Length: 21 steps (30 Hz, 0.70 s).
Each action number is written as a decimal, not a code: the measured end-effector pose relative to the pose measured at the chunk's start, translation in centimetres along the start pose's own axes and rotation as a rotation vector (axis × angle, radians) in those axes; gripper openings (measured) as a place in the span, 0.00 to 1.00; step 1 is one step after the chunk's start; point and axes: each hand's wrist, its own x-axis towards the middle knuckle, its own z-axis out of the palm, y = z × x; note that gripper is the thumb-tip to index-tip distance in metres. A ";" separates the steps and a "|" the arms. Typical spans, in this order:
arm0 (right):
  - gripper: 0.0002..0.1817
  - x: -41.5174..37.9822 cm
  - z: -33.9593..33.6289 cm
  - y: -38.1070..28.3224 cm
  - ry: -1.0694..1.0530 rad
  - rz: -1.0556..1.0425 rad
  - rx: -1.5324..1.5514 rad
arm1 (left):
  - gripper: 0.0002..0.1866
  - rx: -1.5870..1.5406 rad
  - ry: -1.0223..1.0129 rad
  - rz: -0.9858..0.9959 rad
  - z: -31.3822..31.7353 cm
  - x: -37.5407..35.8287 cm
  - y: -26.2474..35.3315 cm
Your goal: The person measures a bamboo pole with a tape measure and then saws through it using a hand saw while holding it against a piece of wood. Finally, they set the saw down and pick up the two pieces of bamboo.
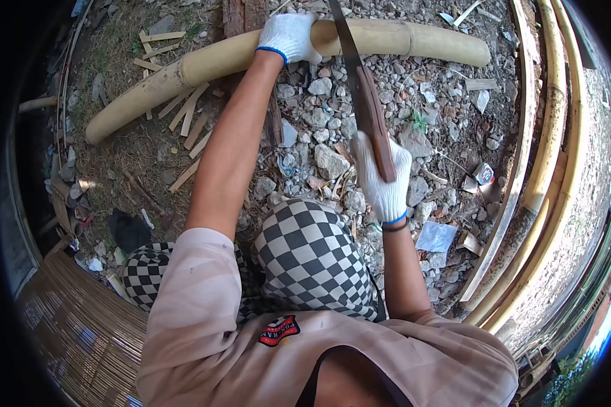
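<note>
A thick bamboo pole [244,54] lies across the top of the view, over a brown wooden block [244,15]. My left hand [288,37], in a white glove with a blue cuff, is wrapped over the pole near its middle. My right hand [384,178], gloved too, is closed round the wooden handle of a saw [370,112]. The saw's dark blade points away from me and crosses the pole just right of my left hand. Whether its teeth are in the bamboo cannot be made out.
Bamboo strips [190,112] lie scattered on the ground at the left. Stones [331,161] and rubble cover the middle. Long bamboo poles [546,163] run along the right side. A woven bamboo panel [81,332] is at the lower left.
</note>
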 end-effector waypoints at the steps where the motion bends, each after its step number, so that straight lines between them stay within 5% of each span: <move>1: 0.16 5.1 2.9 1.4 0.052 -0.106 0.175 | 0.40 -0.007 0.000 0.007 -0.2 0.3 -0.3; 4: 0.16 8.5 3.7 0.1 0.064 -0.038 0.216 | 0.41 -0.009 0.056 -0.002 -1.0 1.4 -1.3; 6: 0.16 0.4 1.2 1.1 -0.010 0.065 0.111 | 0.41 -0.008 -0.020 -0.018 -0.9 0.1 0.0; 9: 0.19 -3.2 -0.8 -0.2 0.145 0.494 0.767 | 0.42 -0.005 0.041 -0.018 -0.5 0.7 -0.2; 10: 0.17 -3.0 -0.8 -0.2 0.007 0.118 0.195 | 0.42 -0.006 0.002 -0.017 -0.5 0.4 0.1; 13: 0.16 9.7 4.3 1.4 0.035 -0.183 0.270 | 0.43 -0.028 0.013 -0.003 -0.9 0.5 -0.5; 17: 0.10 -1.9 -1.0 -0.8 -0.017 0.139 0.083 | 0.45 0.001 -0.028 0.000 -1.1 0.8 -0.4; 18: 0.11 -3.3 -0.4 0.4 0.086 0.184 0.302 | 0.45 0.011 0.025 0.024 -0.1 0.9 -0.8; 19: 0.12 -4.3 0.0 0.5 0.198 0.207 0.523 | 0.45 0.008 0.046 0.016 -0.3 1.1 -0.8; 21: 0.11 -1.5 0.7 1.3 0.093 0.153 0.330 | 0.43 0.001 -0.007 0.016 -0.3 0.2 -0.3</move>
